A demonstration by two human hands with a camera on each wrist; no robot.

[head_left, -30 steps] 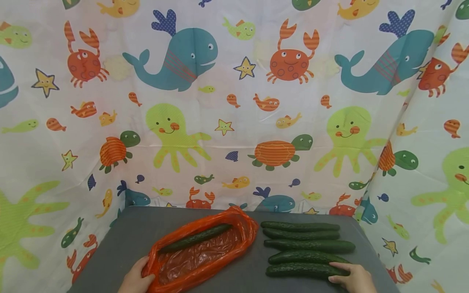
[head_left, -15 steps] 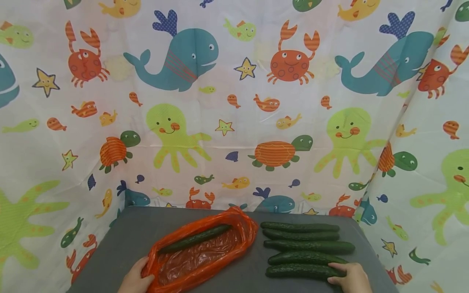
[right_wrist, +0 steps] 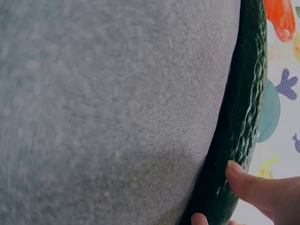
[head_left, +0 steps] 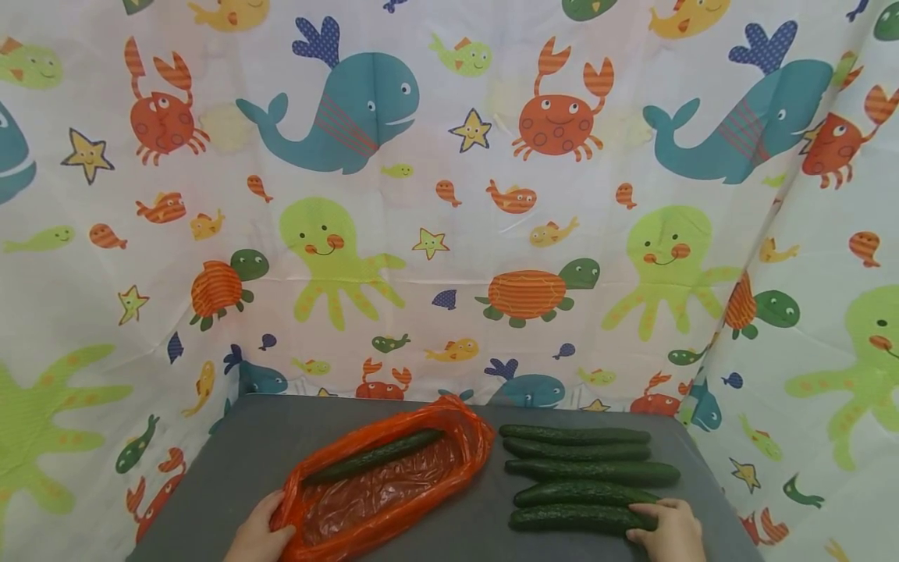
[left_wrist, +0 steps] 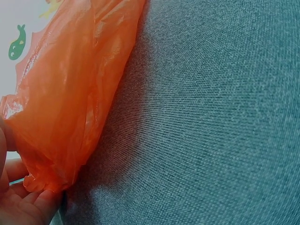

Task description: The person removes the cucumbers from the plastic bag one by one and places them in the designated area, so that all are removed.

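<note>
An orange plastic bag (head_left: 435, 496) lies with its mouth spread wide on the grey table, slanting from near left to far right. One cucumber (head_left: 379, 458) rests inside, along the bag's far side. My left hand (head_left: 256, 532) pinches the bag's near-left end; the left wrist view has the gathered plastic (left_wrist: 51, 173) between thumb and fingers. On the right, my right hand (head_left: 669, 531) holds the right end of the nearest cucumber (head_left: 562, 518), thumb and fingers on opposite sides. That cucumber (right_wrist: 241, 103) lies on the table in the right wrist view.
Several more cucumbers (head_left: 593, 471) lie in a row behind the held one, roughly parallel. The grey table (head_left: 449, 538) ends at the back against a white curtain (head_left: 449, 320) printed with sea animals, which also encloses both sides.
My right hand has shifted slightly left along the nearest cucumber's end. The left hand and the bag have stayed in place.
</note>
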